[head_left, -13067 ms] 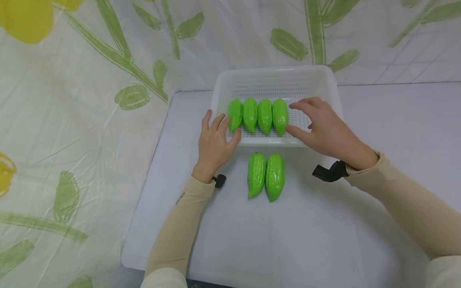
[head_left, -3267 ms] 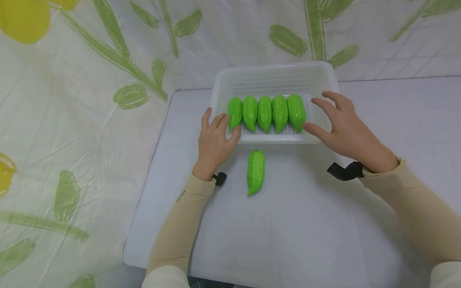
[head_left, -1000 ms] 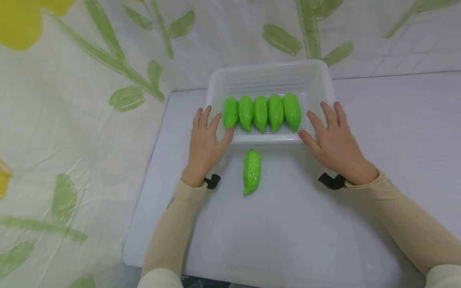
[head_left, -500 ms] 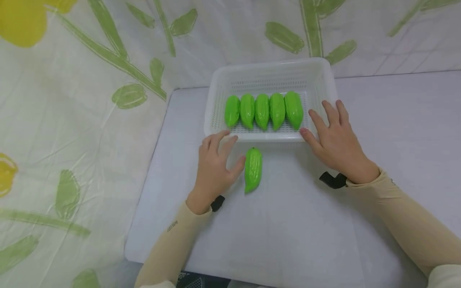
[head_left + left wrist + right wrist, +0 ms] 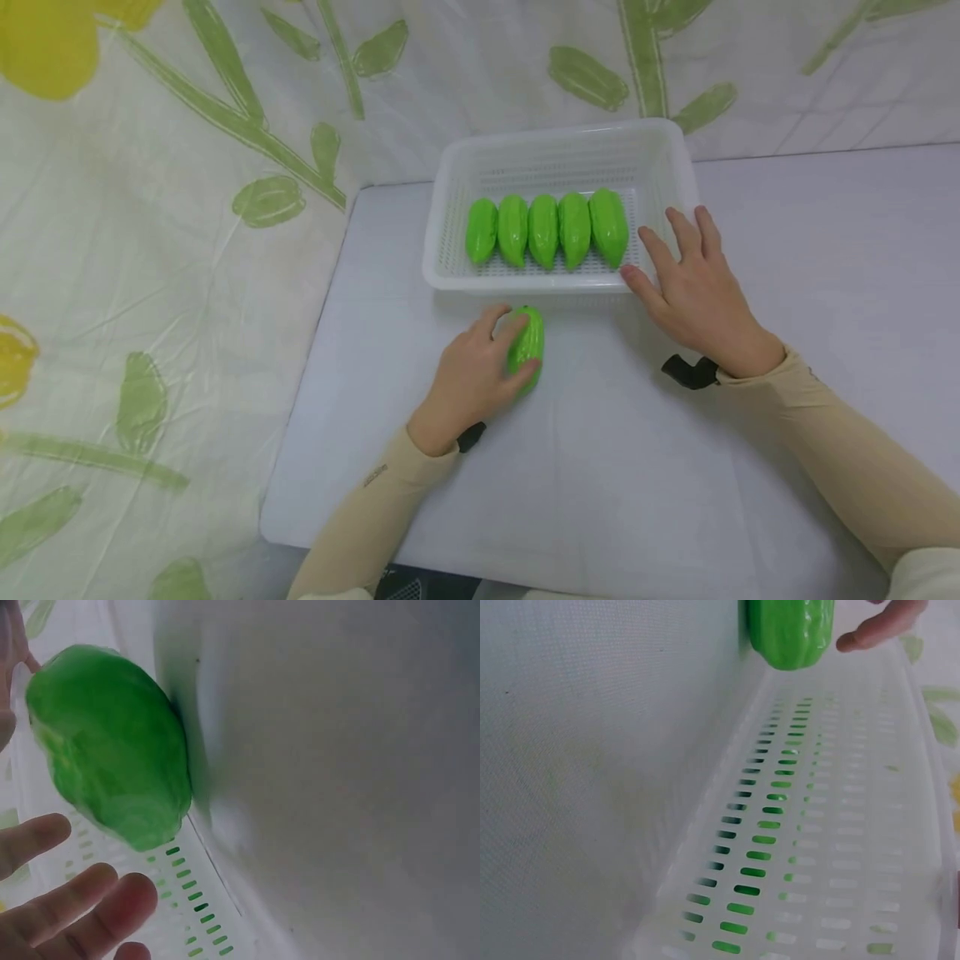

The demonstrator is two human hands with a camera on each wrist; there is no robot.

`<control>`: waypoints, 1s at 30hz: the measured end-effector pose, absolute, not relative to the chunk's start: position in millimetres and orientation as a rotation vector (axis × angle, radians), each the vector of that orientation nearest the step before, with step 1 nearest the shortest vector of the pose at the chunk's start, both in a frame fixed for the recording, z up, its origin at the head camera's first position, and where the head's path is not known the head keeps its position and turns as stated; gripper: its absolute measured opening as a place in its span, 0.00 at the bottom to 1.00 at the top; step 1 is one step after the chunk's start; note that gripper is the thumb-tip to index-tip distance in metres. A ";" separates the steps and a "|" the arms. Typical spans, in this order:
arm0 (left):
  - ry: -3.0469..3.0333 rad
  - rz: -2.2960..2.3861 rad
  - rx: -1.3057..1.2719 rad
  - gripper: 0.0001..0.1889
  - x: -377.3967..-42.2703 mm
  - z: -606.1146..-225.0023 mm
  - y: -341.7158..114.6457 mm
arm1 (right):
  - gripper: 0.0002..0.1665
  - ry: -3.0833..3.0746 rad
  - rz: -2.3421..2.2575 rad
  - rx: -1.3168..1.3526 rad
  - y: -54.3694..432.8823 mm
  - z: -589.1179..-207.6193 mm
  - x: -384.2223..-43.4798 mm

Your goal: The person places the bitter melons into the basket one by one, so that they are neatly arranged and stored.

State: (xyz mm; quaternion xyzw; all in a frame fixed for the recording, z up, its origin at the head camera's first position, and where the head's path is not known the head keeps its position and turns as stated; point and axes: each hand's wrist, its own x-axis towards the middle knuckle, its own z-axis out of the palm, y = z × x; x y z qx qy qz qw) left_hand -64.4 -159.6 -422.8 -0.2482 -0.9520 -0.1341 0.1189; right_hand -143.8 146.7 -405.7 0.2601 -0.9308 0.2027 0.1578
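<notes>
A glossy green bitter melon lies on the white table in front of the basket. My left hand hovers over its left side, fingers spread around it. In the left wrist view the fingers stand apart from the melon. My right hand rests at the basket's front right corner, fingers spread over the rim and holding nothing. In the white plastic basket several similar melons lie side by side in a row.
The basket's slotted wall fills much of the right wrist view. Behind the table hangs a sheet with a leaf and flower print. A black wrist mount sits under the right wrist. The table's left edge is in view.
One more melon lies in the basket's row than 13 seconds ago. My left hand has left the basket's left side and come down to the melon on the table. My right hand has stayed at the corner lately.
</notes>
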 end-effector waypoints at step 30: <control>-2.954 -0.508 -0.722 0.31 -69.4 -425.7 -144.1 | 0.35 -2.680 0.598 0.733 146.3 -403.8 -143.1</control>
